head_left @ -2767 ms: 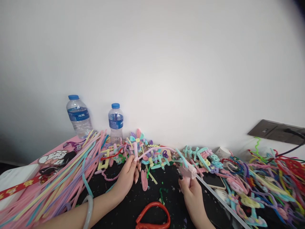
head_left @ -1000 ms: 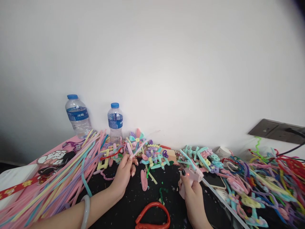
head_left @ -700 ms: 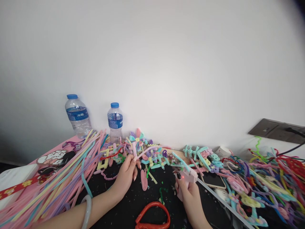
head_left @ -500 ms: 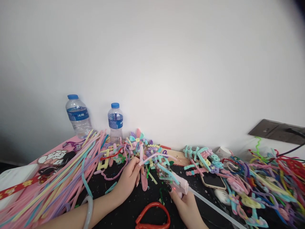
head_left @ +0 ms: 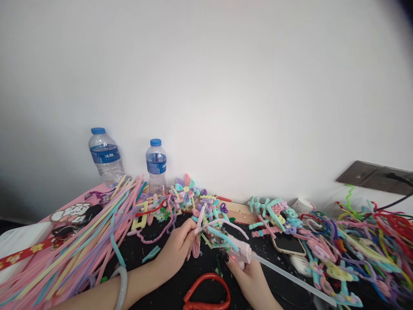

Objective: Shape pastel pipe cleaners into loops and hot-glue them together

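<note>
My left hand (head_left: pixel 180 243) is closed, pinching a pale pink pipe cleaner (head_left: pixel 200 219) whose bent ends stick up and curve off to the right. In my right hand (head_left: pixel 248 275) is a pale pink glue gun (head_left: pixel 240 250) with a small red light. A long translucent glue stick (head_left: pixel 290 277) juts from its back, to the lower right. The gun's front points toward my left fingers; a light blue strip (head_left: pixel 226 237) and speckled bits lie over that end, hiding the nozzle. Below, between my hands, are red-handled scissors (head_left: pixel 208 292), only the handle showing.
Long pastel pipe cleaners (head_left: pixel 106 232) spread over the left side. Two water bottles (head_left: pixel 105 157) stand by the wall. Pipe-cleaner flowers (head_left: pixel 186 188) lie at the back middle. A phone (head_left: pixel 288 244) and a tangle of coloured pipe cleaners (head_left: pixel 368 258) are on the right.
My right hand has moved the glue gun slightly left, closer to my left hand. My left hand has shifted a little right and down with the pink pipe cleaner.
</note>
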`<state>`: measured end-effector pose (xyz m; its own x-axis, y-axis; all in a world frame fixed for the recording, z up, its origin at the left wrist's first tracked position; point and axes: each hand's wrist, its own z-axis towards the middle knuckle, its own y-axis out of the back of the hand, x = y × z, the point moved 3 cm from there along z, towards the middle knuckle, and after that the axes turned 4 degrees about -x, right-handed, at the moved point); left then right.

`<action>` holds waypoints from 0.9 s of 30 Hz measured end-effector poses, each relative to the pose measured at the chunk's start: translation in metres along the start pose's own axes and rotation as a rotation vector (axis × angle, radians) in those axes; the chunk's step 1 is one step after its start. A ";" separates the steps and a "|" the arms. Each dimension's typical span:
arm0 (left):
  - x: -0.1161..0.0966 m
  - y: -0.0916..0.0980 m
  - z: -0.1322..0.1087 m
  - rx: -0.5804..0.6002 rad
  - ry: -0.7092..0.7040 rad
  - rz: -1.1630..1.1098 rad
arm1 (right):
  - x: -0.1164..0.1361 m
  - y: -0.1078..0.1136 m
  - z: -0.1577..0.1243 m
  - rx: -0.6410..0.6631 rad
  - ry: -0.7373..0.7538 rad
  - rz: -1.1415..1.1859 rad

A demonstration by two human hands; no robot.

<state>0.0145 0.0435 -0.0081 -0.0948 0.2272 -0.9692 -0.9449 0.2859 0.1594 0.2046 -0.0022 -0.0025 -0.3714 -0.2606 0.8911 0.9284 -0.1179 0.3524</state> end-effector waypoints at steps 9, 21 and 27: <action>-0.001 -0.001 0.002 0.008 -0.009 -0.019 | 0.007 0.000 0.001 0.034 0.020 -0.007; 0.000 -0.001 0.001 0.015 -0.009 -0.011 | 0.008 -0.001 0.001 0.032 0.028 -0.009; 0.000 -0.001 0.000 -0.001 -0.009 -0.025 | 0.009 -0.001 0.001 0.056 0.021 0.000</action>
<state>0.0154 0.0437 -0.0086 -0.0683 0.2281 -0.9712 -0.9473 0.2907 0.1349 0.2002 -0.0032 0.0053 -0.3712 -0.2809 0.8851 0.9274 -0.0640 0.3686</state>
